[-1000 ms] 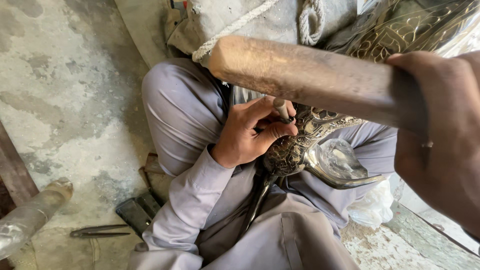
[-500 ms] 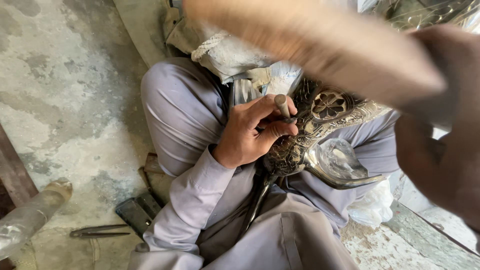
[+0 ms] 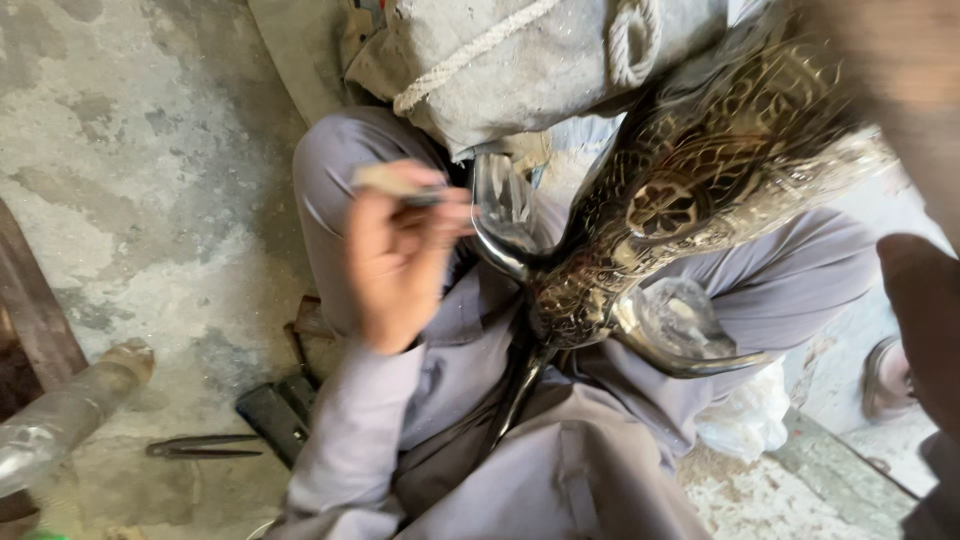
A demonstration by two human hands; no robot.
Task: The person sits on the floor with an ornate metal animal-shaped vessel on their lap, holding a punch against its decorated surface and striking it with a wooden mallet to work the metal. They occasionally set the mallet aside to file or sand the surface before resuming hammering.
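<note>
My left hand is raised over my lap, its fingers pinched on a short metal punch. It hangs just left of an ornate engraved brass piece with curved, polished horn-like arms, which rests across my grey-clothed legs. The hand and the brass are apart. My right hand is a dark blurred shape at the right edge. A blurred wooden handle that it grips sweeps across the top right corner, above the brass piece.
A grey sack tied with white rope lies beyond my knees. On the concrete floor at left are a dark tool head, thin pliers and a metal pipe. A sandal shows at right.
My left hand has lifted the punch off the brass piece and moved left. The wooden handle has swung up toward the top right. The camera has moved closer, so the brass piece looks larger.
</note>
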